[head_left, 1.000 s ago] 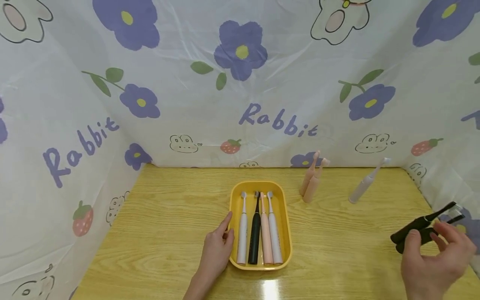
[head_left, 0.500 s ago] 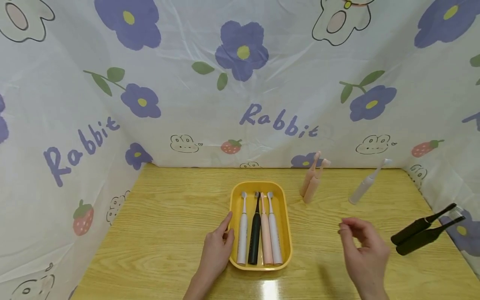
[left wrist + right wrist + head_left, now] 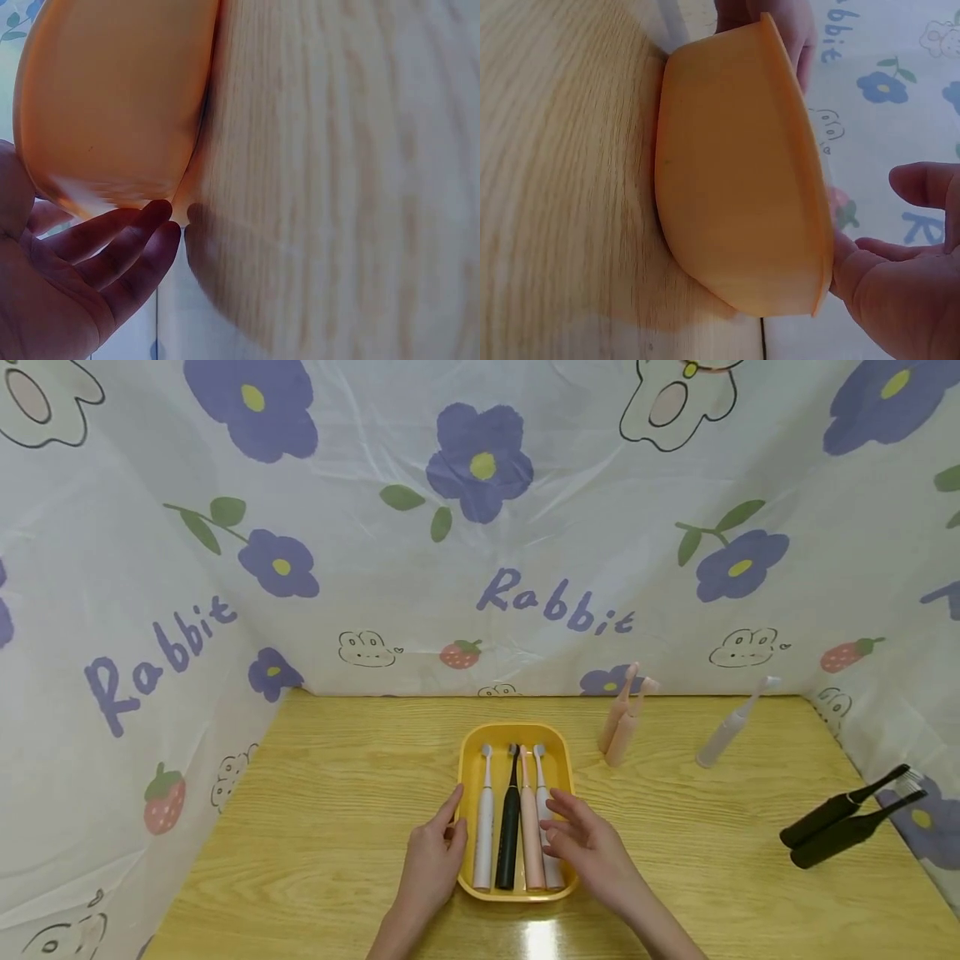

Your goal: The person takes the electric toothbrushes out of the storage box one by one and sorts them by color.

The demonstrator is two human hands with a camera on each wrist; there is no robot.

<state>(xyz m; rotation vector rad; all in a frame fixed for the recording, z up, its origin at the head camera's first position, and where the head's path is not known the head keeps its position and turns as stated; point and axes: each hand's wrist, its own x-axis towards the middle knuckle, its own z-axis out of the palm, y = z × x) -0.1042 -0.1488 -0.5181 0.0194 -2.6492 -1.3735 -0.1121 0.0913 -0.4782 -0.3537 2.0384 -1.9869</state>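
A yellow tray (image 3: 516, 727) holds a left white electric toothbrush (image 3: 483, 839), a black one (image 3: 508, 839), a pink one (image 3: 532, 852) and a right white one (image 3: 553, 872). My left hand (image 3: 435, 856) grips the tray's left side. In the left wrist view, its fingers (image 3: 154, 214) bend against the outer wall, with the thumb side by the rim. Over the tray's right side reaches my right hand (image 3: 588, 839), fingers loosely spread above the right white toothbrush, partly covering it. The right wrist view shows this hand beside the rim, thumb apart from the fingers, holding nothing.
Beyond the tray to the right, two pink toothbrushes (image 3: 621, 735) stand side by side. Farther right stands a pale toothbrush (image 3: 722, 739). Two black toothbrushes (image 3: 836, 839) stand close together near the table's right edge. A patterned cloth (image 3: 360, 543) hangs behind and along the sides.
My right hand has let go of a black toothbrush at the far right and moved left to the tray. My left hand has stayed at the tray's left side.
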